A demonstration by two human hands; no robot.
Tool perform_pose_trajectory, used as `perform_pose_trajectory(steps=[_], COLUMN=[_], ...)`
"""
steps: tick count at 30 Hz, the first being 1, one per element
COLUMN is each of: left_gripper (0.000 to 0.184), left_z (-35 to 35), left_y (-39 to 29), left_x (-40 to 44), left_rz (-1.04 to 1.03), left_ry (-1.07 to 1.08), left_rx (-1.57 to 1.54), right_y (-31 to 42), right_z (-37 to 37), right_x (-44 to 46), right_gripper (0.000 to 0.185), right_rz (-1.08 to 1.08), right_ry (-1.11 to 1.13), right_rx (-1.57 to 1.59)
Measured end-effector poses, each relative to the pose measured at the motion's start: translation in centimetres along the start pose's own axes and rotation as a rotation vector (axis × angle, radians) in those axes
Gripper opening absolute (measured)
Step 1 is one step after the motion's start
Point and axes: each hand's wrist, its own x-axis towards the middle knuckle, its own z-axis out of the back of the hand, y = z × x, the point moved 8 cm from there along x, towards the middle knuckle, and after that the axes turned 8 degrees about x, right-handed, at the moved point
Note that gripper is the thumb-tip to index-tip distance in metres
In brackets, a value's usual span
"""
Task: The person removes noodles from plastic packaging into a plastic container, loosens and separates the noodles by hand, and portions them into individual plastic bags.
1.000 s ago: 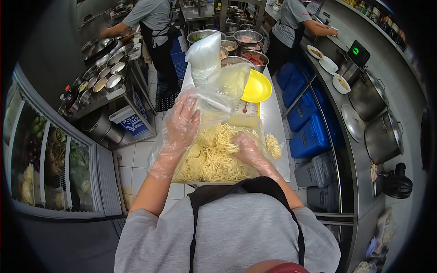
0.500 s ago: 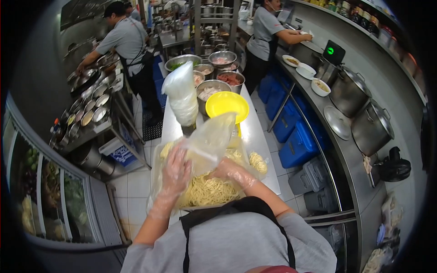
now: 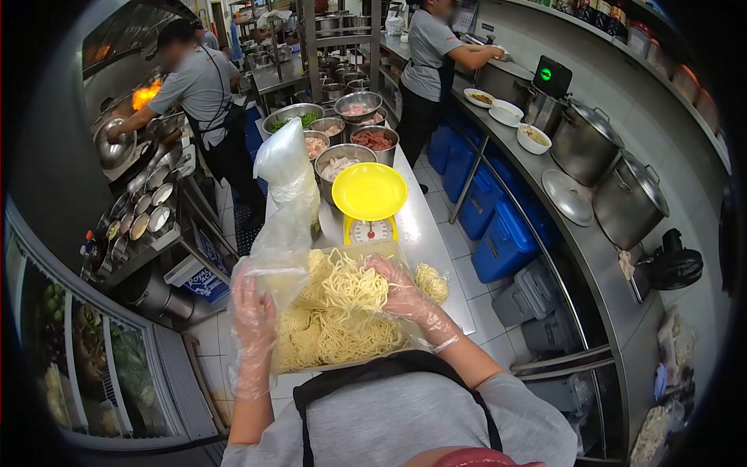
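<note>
Clear plastic gloves cover both my hands. My left hand (image 3: 254, 311) grips a clear plastic bag (image 3: 282, 247) at the left side of a tub (image 3: 381, 247). Loose yellow noodles (image 3: 342, 338) fill the tub in front of me. Above them, my right hand (image 3: 401, 288) is closed around a clump of noodles (image 3: 352, 286), with strands hanging down. Just beyond the tub stands a kitchen scale (image 3: 372, 230) with a yellow pan (image 3: 369, 191) that holds nothing. A bagged bundle of noodles (image 3: 430, 284) lies right of the tub.
A tall stack of plastic bags (image 3: 286, 167) stands left of the scale. Behind are metal bowls of meat (image 3: 373, 140) and greens (image 3: 292, 117). One co-worker (image 3: 198, 89) is at the flaming stove, another (image 3: 428, 66) at the right counter (image 3: 576, 241). A glass-front fridge (image 3: 101, 358) is on my left.
My right hand has lifted a clump of noodles out of the tub. My left hand has drawn the plastic bag left and down, uncovering the scale. Flames now show at the stove.
</note>
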Motion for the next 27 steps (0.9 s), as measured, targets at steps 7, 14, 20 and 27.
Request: perform_pose_trajectory(steps=[7, 14, 20, 27], left_gripper=[0.05, 0.072, 0.077, 0.077], left_z=[-4.9, -7.0, -7.0, -6.6], left_y=[-6.2, -7.2, -9.1, -11.4], left_x=[0.2, -3.5, -4.1, -2.6], left_rz=[-0.166, -0.163, -0.24, -0.33], left_ry=[0.333, 0.497, 0.626, 0.533], left_rx=[0.013, -0.2, -0.139, -0.067], right_y=[0.7, -4.7, -7.3, -8.4], right_z=[-3.2, -5.1, -4.8, -4.7], right_x=[-0.5, -2.2, -4.0, -3.0], right_gripper=[0.033, 0.035, 0.036, 0.046], right_rz=[0.364, -0.116, -0.367, -0.382], right_ry=[0.117, 0.239, 0.164, 0.032], right_rx=[-0.107, 0.259, 0.492, 0.934])
